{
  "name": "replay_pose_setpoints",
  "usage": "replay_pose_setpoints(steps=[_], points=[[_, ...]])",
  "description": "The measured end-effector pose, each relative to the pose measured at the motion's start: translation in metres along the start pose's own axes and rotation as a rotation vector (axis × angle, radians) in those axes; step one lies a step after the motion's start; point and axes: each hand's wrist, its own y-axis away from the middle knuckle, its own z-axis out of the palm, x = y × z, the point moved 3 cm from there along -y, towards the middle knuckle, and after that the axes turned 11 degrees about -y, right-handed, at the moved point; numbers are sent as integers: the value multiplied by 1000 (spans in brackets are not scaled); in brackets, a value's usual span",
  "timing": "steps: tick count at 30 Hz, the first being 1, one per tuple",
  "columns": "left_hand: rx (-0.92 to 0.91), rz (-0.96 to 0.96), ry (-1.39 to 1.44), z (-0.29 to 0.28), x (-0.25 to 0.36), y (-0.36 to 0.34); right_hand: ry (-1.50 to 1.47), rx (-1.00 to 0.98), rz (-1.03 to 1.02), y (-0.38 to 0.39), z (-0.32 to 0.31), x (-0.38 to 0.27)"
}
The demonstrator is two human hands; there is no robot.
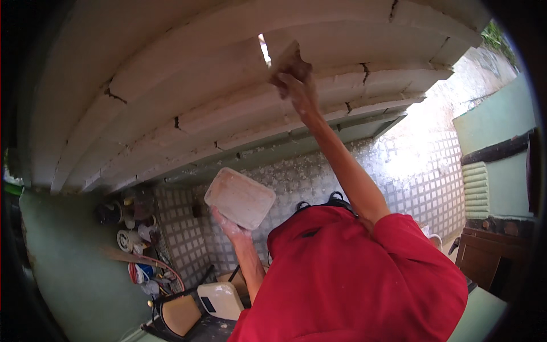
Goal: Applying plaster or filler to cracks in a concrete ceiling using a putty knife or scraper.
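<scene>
My right hand (296, 85) is raised to the overhead white panelled surface (188, 85), closed round a scraper (295, 57) beside a narrow bright gap. The scraper is slightly blurred, and whether its blade touches the surface is unclear. The ribbed panels show several dark cracks along their raised strips. Lower at the middle left, my left hand (231, 225) grips a rectangular whitish plastic container (239, 196) from underneath and the side. Its pale face is smeared and dusty.
Below is a speckled tiled floor (421, 171). Buckets and cans (134, 239) line the left green wall (74, 256). Chairs (179, 313) with a pale case (219, 299) stand at lower left. A wooden cabinet (478, 256) is at right, near a bright opening.
</scene>
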Motion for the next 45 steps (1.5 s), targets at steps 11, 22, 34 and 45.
replay_pose_setpoints(steps=[11, 22, 34, 45], points=[[-53, -12, -73, -4, 4, -8, 1142, 356, -615, -40, -146, -128], [-40, -42, -88, -16, 3, -12, 1098, 343, -659, -18, -91, -67], [-34, -5, -130, 3, 6, -12, 930, 83, -689, 1, -12, -15], [-53, 7, -126, 10, -3, -8, 806, 184, -634, -15, -109, -70]])
